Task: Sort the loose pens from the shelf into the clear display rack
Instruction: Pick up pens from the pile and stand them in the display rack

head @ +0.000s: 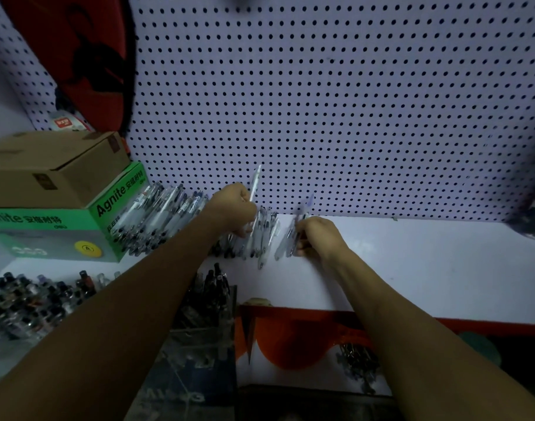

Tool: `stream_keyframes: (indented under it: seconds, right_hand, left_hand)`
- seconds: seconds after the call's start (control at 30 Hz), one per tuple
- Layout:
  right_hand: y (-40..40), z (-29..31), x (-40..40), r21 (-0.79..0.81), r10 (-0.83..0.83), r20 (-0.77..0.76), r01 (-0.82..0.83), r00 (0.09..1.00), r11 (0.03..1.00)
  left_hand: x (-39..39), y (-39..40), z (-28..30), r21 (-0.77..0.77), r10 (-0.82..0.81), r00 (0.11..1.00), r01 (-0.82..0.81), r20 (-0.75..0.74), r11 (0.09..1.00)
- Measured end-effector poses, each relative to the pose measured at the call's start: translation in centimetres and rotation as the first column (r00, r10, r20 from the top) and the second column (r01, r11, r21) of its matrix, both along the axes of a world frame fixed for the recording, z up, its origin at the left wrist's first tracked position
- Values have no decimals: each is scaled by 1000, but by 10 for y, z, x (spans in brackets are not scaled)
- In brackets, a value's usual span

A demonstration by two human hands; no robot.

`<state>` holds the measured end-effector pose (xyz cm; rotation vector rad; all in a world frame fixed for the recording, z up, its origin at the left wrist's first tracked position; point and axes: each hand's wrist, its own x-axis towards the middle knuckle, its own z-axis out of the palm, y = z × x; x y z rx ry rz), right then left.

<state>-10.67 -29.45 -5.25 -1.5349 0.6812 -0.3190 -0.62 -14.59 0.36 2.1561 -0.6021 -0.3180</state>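
A heap of loose clear pens [156,220] lies on the white shelf [412,262] against the pegboard. My left hand [234,208] grips a white pen [255,185] that points up toward the pegboard, above more pens [264,235] lying on the shelf. My right hand [317,235] holds a few pens [293,235], one with a bluish end sticking up. The clear display rack [205,302] stands below the shelf edge under my left forearm, with dark pens upright in it.
A green Agnite box [77,226] with a cardboard box [47,168] on top stands at the left of the shelf. More racked pens [32,299] fill the lower left. A red bag [86,56] hangs on the pegboard [320,101].
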Motion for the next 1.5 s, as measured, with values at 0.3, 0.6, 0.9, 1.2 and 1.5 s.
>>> stream_keyframes:
  seconds: [0.3, 0.6, 0.9, 1.2, 1.5]
  right_hand:
    - [4, -2, -6, -73, 8, 32, -6, 999, 997]
    - [51, 56, -19, -52, 132, 258, -122, 957, 991]
    - [164, 110, -17, -269, 453, 241, -389, 859, 881]
    - [276, 117, 14, -321, 636, 276, -555, 720, 767]
    - [384, 124, 59, -459, 762, 205, -627, 614, 629]
  left_hand:
    - [-24, 30, 37, -136, 32, 999, -26, 38, 990]
    - [-75, 88, 71, -422, 17, 970, -121, -242, 898]
    - [-95, 178, 71, -637, 194, 905, -406, -378, 656]
    - [-109, 294, 32, -708, 576, 788, -533, -215, 464]
    - [-104, 381, -7, -685, 796, 543, -688, -268, 239]
